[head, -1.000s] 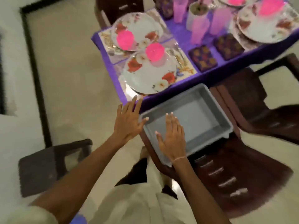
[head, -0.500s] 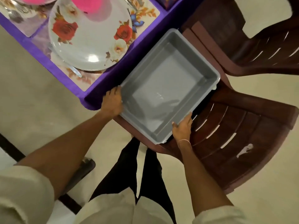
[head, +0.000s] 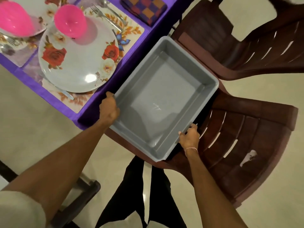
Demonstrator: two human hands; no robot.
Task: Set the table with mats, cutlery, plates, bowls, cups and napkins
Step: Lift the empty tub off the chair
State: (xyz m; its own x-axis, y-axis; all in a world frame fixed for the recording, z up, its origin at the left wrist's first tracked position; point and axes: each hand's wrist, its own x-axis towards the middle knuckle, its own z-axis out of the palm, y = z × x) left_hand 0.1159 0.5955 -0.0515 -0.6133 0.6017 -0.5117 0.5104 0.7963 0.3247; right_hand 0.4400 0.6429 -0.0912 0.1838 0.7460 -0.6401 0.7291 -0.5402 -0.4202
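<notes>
An empty grey plastic tray [head: 194, 68] sits on the seat of a brown chair [head: 246, 145] beside the table. My left hand [head: 108, 108] grips the tray's left rim, and my right hand [head: 189, 137] grips its near right rim. On the purple tablecloth [head: 92, 106] a floral plate [head: 77, 63] lies on a floral mat [head: 131, 30] with a pink bowl [head: 69, 21] on it. A fork [head: 107, 15] lies right of the plate and a knife [head: 65, 94] at its near edge. A checked napkin [head: 144, 7] lies at the top.
A second brown chair [head: 246, 38] stands at the upper right, close to the tray's far corner. Another pink bowl [head: 13, 20] and plate sit at the top left. A dark chair part [head: 82, 195] shows at the lower left, with pale floor around it.
Both hands went from hovering open over the tray to gripping its two rims. The view has moved closer and tilted downward.
</notes>
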